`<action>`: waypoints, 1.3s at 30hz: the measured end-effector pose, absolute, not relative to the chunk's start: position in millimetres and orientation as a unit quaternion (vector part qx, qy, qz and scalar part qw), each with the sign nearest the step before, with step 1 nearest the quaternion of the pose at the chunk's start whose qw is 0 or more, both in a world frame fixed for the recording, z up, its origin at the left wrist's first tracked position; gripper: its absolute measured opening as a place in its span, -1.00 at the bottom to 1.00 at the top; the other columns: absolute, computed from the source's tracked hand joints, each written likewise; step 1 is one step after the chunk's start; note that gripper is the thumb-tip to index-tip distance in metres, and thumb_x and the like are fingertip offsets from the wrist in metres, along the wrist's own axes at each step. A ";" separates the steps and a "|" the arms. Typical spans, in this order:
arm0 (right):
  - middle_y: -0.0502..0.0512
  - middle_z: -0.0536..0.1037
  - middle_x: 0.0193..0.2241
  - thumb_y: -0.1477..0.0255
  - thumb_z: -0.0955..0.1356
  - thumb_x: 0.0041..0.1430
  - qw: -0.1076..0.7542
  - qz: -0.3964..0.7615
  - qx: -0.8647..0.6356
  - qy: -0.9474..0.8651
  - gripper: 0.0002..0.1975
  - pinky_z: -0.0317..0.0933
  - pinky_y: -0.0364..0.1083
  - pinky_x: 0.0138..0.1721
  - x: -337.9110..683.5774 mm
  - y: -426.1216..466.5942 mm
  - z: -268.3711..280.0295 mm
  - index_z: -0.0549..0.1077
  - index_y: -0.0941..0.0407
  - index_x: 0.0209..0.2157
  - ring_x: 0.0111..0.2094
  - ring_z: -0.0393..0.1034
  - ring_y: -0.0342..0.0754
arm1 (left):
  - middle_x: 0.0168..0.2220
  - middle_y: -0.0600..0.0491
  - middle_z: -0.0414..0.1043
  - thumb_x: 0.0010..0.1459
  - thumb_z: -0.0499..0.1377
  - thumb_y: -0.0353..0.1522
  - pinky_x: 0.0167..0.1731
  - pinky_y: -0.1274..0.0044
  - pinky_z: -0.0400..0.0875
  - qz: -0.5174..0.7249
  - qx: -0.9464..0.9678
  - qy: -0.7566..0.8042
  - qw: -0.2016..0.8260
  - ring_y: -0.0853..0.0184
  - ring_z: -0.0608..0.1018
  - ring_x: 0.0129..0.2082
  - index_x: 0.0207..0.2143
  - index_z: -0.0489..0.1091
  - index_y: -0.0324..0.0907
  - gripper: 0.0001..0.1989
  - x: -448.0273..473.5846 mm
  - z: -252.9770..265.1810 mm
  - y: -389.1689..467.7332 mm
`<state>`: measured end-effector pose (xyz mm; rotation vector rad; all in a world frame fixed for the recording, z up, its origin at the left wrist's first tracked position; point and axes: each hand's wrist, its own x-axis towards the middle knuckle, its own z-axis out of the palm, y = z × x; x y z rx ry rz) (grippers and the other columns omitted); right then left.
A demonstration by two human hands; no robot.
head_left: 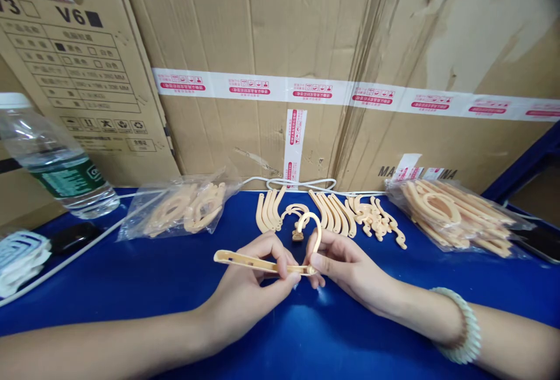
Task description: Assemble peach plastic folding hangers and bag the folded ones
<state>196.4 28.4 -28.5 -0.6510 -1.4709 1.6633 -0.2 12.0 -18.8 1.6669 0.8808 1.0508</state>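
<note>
Between thumb and fingers of my left hand (269,278) is a long beige plastic hanger arm (245,260), its free end pointing left. My right hand (341,260), closed, pinches a curved beige hanger hook (315,228) where its lower end meets the arm's right end. Hook and arm touch there; whether they are locked together I cannot tell. Just beyond my hands lie loose hanger arms in a left row (268,211) and a right row (332,213). More loose hooks (295,209) sit between the rows, and small wavy pieces (378,219) are heaped to the right.
Clear bags of beige parts lie at the left (188,208) and right (455,216) on the blue table (109,304). A water bottle (65,164) leans at far left near a dark object (74,239). White cable (301,183) runs before the large cardboard boxes (245,24).
</note>
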 end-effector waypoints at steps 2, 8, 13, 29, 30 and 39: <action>-0.07 0.44 -0.57 0.20 0.47 0.16 0.402 0.645 -0.263 -0.594 -0.67 0.16 -0.18 -0.46 196.4 27.9 -27.9 0.35 0.12 -0.41 -0.53 0.30 -0.21 | -0.43 0.13 0.35 0.12 0.22 -0.41 -0.33 0.48 0.42 0.428 0.684 0.361 0.468 0.32 0.54 -0.35 -0.52 0.21 -0.14 -0.76 0.1 -19.1 12.3; -0.06 0.43 -0.58 0.15 0.46 0.15 0.385 0.613 -0.282 -0.629 -0.63 0.16 -0.18 -0.48 197.3 25.0 -25.4 0.33 0.12 -0.41 -0.54 0.31 -0.20 | -0.45 0.14 0.40 0.10 0.24 -0.45 -0.33 0.49 0.46 0.425 0.675 0.344 0.495 0.33 0.57 -0.36 -0.53 0.21 -0.14 -0.76 0.6 -19.4 10.4; -0.08 0.39 -0.56 0.14 0.46 0.14 0.383 0.603 -0.291 -0.637 -0.63 0.17 -0.18 -0.49 196.4 22.2 -26.0 0.32 0.12 -0.42 -0.55 0.29 -0.21 | -0.46 0.14 0.42 0.06 0.26 -0.44 -0.35 0.51 0.48 0.422 0.659 0.348 0.516 0.34 0.59 -0.38 -0.54 0.23 -0.15 -0.76 1.8 -19.0 10.7; -0.09 0.36 -0.57 0.14 0.45 0.15 0.401 0.582 -0.306 -0.638 -0.62 0.14 -0.17 -0.54 193.0 18.0 -29.9 0.28 0.10 -0.43 -0.57 0.27 -0.19 | -0.53 0.14 0.31 0.02 0.25 -0.34 -0.44 0.48 0.34 0.401 0.711 0.417 0.401 0.32 0.46 -0.47 -0.58 0.22 -0.13 -0.75 1.2 -19.2 8.1; -0.09 0.36 -0.57 0.14 0.45 0.15 0.402 0.582 -0.304 -0.638 -0.62 0.14 -0.17 -0.54 192.7 17.5 -29.4 0.28 0.10 -0.43 -0.57 0.27 -0.19 | -0.53 0.14 0.31 0.01 0.25 -0.34 -0.45 0.49 0.31 0.401 0.719 0.419 0.382 0.33 0.43 -0.48 -0.58 0.23 -0.14 -0.76 1.2 -18.4 7.8; -0.06 0.35 -0.49 0.18 0.48 0.11 0.472 0.519 -0.314 -0.640 -0.66 0.17 -0.16 -0.42 191.0 17.2 -21.4 0.37 0.11 -0.45 -0.47 0.23 -0.18 | -0.45 0.22 0.28 -0.07 0.34 -0.38 -0.44 0.59 0.36 0.475 0.581 0.386 0.536 0.46 0.42 -0.47 -0.37 0.24 -0.15 -0.71 3.3 -17.9 16.4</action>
